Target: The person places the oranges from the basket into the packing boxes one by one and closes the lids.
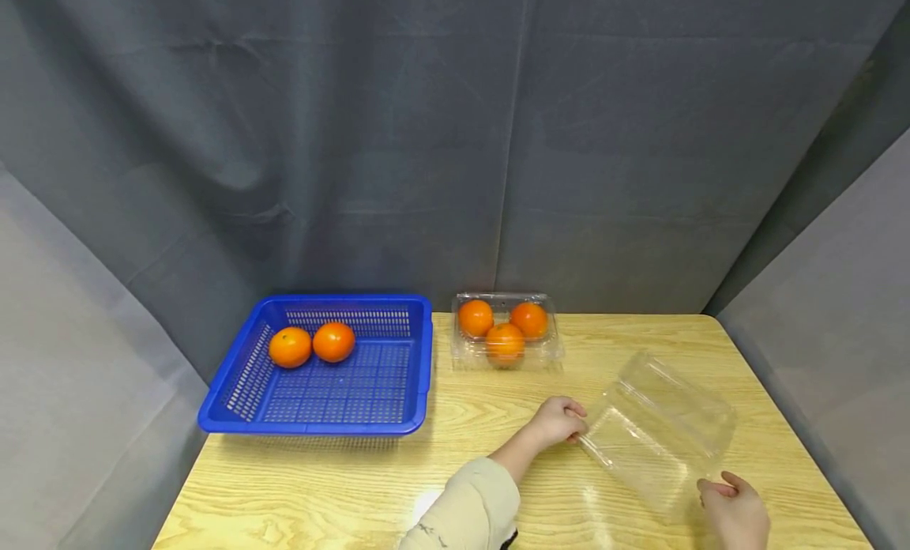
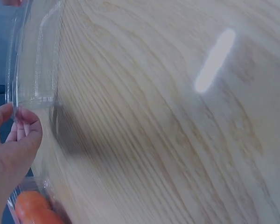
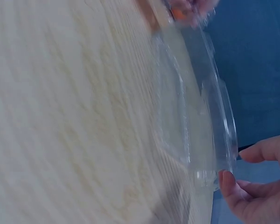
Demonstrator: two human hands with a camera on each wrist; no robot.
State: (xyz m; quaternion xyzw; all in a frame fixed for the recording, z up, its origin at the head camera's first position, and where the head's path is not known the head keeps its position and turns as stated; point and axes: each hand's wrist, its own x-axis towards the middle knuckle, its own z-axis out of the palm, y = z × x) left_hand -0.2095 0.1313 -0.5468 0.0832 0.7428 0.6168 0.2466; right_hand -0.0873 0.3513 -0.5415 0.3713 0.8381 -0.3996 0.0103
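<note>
A clear plastic clamshell box (image 1: 657, 431) stands unfolded at the right of the table, its lid and base spread apart. My left hand (image 1: 558, 420) pinches its left corner between thumb and fingers, as the left wrist view (image 2: 18, 140) also shows. At the opposite corner, my right hand (image 1: 735, 512) holds the rim between thumb and forefinger (image 3: 263, 148). Behind the left hand sits another clear plastic box (image 1: 462, 351) with three oranges (image 1: 505, 345) inside.
A blue plastic basket (image 1: 419, 392) stands at the left of the wooden table (image 1: 320, 487). Two oranges (image 1: 334, 342) lie near its back left. Grey cloth (image 1: 426, 139) hangs behind the table, with lighter panels at both sides.
</note>
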